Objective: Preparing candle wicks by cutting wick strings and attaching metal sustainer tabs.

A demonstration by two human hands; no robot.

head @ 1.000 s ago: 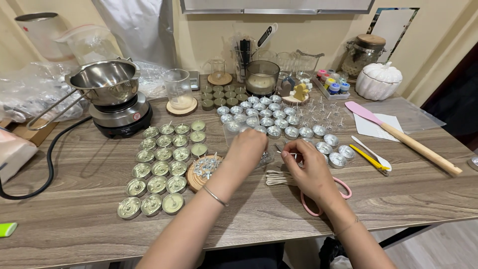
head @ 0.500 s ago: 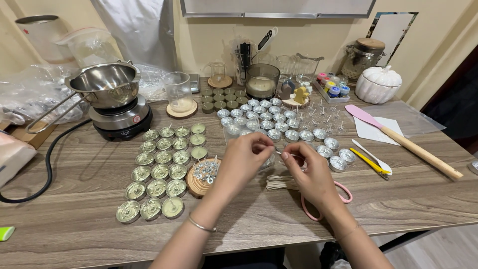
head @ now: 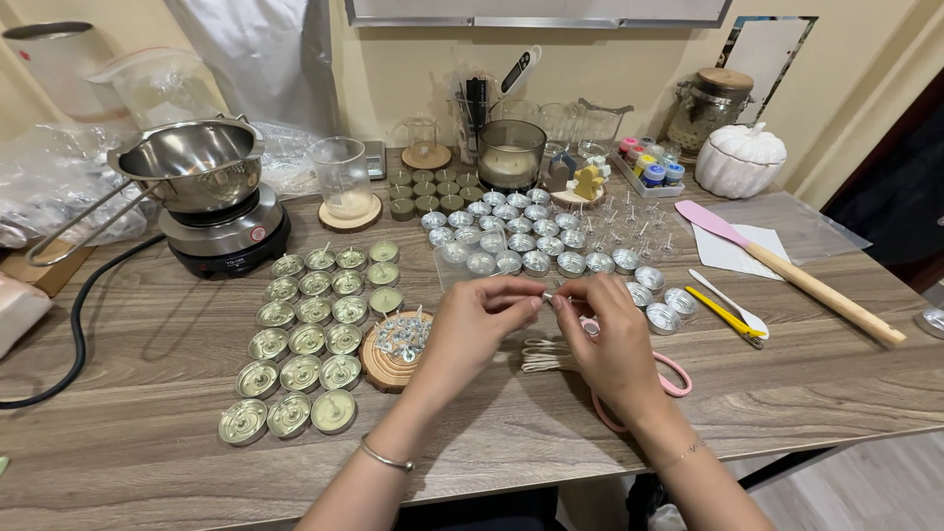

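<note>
Both hands meet above the wooden table [head: 147, 393]: left hand [head: 472, 324] and right hand [head: 610, 339] are pinched fingertip to fingertip on one small metal wick tab [head: 548, 294], thumbs and forefingers closed around it, the piece caught right between the two hands and held clear of the tabletop. Whether a wick is threaded through it is too small to tell. Just under the right hand's fingers lies a loose bundle of pale wicks [head: 541, 356], and pink-handled scissors [head: 649, 379] curl out from beneath its wrist. Left of the left hand, close to its knuckles, sits a round wood slice [head: 379, 369] heaped with more metal tabs; further left again, rows of filled tealight cups [head: 305, 334] with greenish wax. Beyond the fingertips, away from the person, a cluster of empty silver tealight cups [head: 521, 241] spreads across the table, some just past the pinch. Out to the right of the right hand, well apart, lie a yellow knife [head: 728, 315] and a pink spatula [head: 787, 270] with a wooden handle. Far left and back, a steel pot [head: 192, 162] stands on a small electric hotplate [head: 226, 236].
</note>
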